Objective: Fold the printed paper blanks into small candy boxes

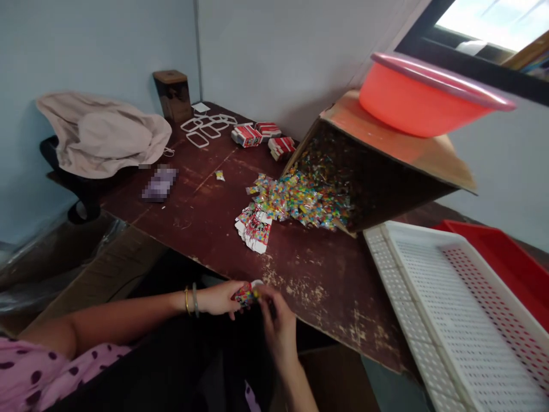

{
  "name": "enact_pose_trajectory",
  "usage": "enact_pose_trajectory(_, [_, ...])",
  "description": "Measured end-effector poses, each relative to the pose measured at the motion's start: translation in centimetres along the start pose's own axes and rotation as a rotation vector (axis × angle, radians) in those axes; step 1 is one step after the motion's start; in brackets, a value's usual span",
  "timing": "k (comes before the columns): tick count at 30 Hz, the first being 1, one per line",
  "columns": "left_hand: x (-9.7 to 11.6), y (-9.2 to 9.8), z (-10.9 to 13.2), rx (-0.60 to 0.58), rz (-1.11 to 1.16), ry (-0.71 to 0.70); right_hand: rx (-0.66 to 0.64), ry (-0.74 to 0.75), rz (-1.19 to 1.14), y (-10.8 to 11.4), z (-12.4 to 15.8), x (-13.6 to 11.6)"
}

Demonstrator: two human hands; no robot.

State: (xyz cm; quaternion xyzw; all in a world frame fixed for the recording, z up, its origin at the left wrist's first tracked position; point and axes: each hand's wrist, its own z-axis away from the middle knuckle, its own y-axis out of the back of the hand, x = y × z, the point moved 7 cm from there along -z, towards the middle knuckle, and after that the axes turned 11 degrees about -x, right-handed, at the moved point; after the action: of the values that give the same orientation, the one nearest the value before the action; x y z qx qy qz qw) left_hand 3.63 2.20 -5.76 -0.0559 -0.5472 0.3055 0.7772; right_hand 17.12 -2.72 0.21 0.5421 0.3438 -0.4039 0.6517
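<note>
- Your left hand (218,297) is closed around a small printed carton (242,295), holding it over your lap, just off the near edge of the worktop (317,269).
- Your right hand (281,320) is at the carton's right end, fingers curled beside a small yellow item (256,293); blur means you cannot tell whether they grip it.
- Ahead of your hands, a fanned stack of flat cartons (255,229) lies on the worktop.
- Just behind that stack, a pile of colourful packets (295,197) spills from a cardboard box (403,163) lying on its side.
- A red basin (420,97) sits on top of that box.
- To your right stands a white perforated tray (422,286).
</note>
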Motion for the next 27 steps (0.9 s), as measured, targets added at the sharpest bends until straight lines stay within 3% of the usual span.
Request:
enact_pose_trajectory(2, [0.5, -0.7, -0.2, -0.025, -0.074, -0.022, -0.013, 0.021, 0.051, 1.2, -2.3, -1.6])
enact_pose_trajectory(6, [1.3, -0.9, 0.2, -0.047, 0.030, 0.013, -0.205, 0.076, 0.108, 2.0, -4.2, -2.9])
enact_pose_trajectory(7, [1.3, -0.8, 0.4, -0.046, 0.095, 0.037, -0.178, 0.078, 0.116, 2.7, -4.1, -3.0])
enact_pose_trajectory(10, [1.4, -0.4, 1.1, -0.015, 0.248, 0.092, 0.059, 0.042, 0.133, 5.9, -3.4, -3.5])
enact_pose_trajectory(11, [1.5, -0.4, 1.3, -0.009, 0.270, 0.102, 0.069, 0.042, 0.125, 6.2, -3.3, -3.7])
enact_pose_trajectory(15, [2.0, -0.6, 1.5, -0.004, 0.180, 0.090, -0.209, 0.136, 0.163, 2.9, -3.6, -5.3])
enact_pose_trajectory(18, [2.2, -0.5, 1.5, 0.010, 0.125, 0.073, -0.326, 0.186, 0.183, 0.0, -3.7, -5.6])
enact_pose_trajectory(20, [2.4, -0.4, 1.6, -0.001, 0.168, 0.038, -0.278, 0.197, 0.144, -0.5, -3.6, -5.5])
enact_pose_trajectory(23, [2.8, -0.1, 1.7, 0.007, 0.226, -0.025, -0.077, 0.179, 0.146, 0.4, -3.0, -4.9])
enact_pose_trajectory(27, [2.2, 0.2, 1.3, 0.080, 0.256, -0.012, -0.088, 0.141, 0.114, -0.3, -1.7, -3.7])
